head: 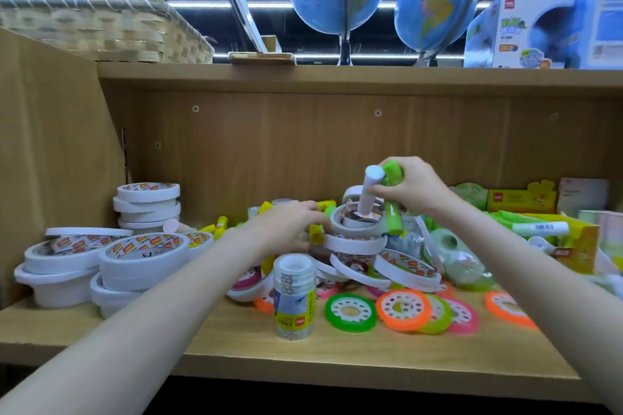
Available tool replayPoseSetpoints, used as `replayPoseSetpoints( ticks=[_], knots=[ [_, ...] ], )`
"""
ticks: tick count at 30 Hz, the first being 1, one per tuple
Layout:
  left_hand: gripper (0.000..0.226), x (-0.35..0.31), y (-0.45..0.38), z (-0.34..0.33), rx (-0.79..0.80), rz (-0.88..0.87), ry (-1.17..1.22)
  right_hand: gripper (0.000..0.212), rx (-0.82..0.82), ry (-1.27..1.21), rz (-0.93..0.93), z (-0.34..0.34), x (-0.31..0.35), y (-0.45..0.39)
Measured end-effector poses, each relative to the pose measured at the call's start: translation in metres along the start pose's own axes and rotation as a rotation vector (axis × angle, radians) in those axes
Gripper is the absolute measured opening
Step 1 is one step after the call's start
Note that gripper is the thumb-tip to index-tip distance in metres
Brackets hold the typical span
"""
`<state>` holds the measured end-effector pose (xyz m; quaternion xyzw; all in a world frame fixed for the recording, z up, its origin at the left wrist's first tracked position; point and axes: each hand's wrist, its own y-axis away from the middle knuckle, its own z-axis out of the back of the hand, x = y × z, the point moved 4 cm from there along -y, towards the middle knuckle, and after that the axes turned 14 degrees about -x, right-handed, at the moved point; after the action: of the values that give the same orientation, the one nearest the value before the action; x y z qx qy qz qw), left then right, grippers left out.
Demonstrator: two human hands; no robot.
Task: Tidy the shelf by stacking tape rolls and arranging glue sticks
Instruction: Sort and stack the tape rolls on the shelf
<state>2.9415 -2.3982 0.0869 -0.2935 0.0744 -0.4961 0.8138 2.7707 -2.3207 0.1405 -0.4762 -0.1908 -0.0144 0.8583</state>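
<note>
My right hand [409, 190] grips two glue sticks, a white one [370, 192] and a green one [392, 202], lifted upright over a jumbled pile of white tape rolls [357, 242] at the shelf's middle. My left hand [290, 226] reaches into the same pile and its fingers curl round a yellow glue stick [316, 233]. More yellow glue sticks [220, 224] lie behind the pile. Stacked white tape rolls [146, 204] stand at the back left, with wider stacks [141, 259] in front of them.
A wrapped stack of clear tape rolls [294, 296] stands upright near the front. Flat green, orange and pink tape discs [403, 310] lie to its right. Yellow boxes with glue sticks [559, 239] fill the right side. The shelf's side wall [50, 162] closes the left.
</note>
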Motion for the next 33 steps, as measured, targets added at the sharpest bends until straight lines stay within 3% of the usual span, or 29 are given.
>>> replayPoseSetpoints(
  ticks=[3,7,10,15,19,23,26,30,33],
  knots=[
    [0.028,0.005,-0.006,0.011,-0.130,0.056,0.032,0.016,-0.059,-0.090,-0.088,0.023,-0.022,0.005],
    [0.014,-0.007,-0.022,0.043,-0.461,0.121,0.253,0.019,-0.117,-0.100,-0.121,0.059,-0.043,0.007],
    [0.008,-0.036,-0.048,0.060,-0.545,0.085,0.363,0.022,-0.203,-0.016,-0.157,0.097,-0.064,0.001],
    [0.011,-0.096,-0.100,0.050,-0.506,0.018,0.396,0.023,-0.258,0.146,-0.269,0.143,-0.110,0.002],
    [0.013,-0.133,-0.134,0.023,-0.444,0.086,0.460,0.025,-0.323,0.073,-0.418,0.145,-0.148,0.002],
    [0.017,-0.153,-0.156,-0.009,-0.394,0.170,0.487,0.025,-0.332,0.004,-0.445,0.125,-0.162,0.002],
    [0.018,-0.152,-0.162,-0.030,-0.364,0.223,0.488,0.023,-0.226,-0.016,-0.367,0.105,-0.162,-0.004],
    [0.014,-0.144,-0.167,-0.054,-0.279,0.265,0.463,0.025,-0.001,0.220,-0.295,0.076,-0.173,-0.008],
    [0.018,-0.143,-0.174,-0.066,-0.246,0.283,0.404,0.036,0.013,0.290,-0.339,0.068,-0.185,-0.006]
  ],
)
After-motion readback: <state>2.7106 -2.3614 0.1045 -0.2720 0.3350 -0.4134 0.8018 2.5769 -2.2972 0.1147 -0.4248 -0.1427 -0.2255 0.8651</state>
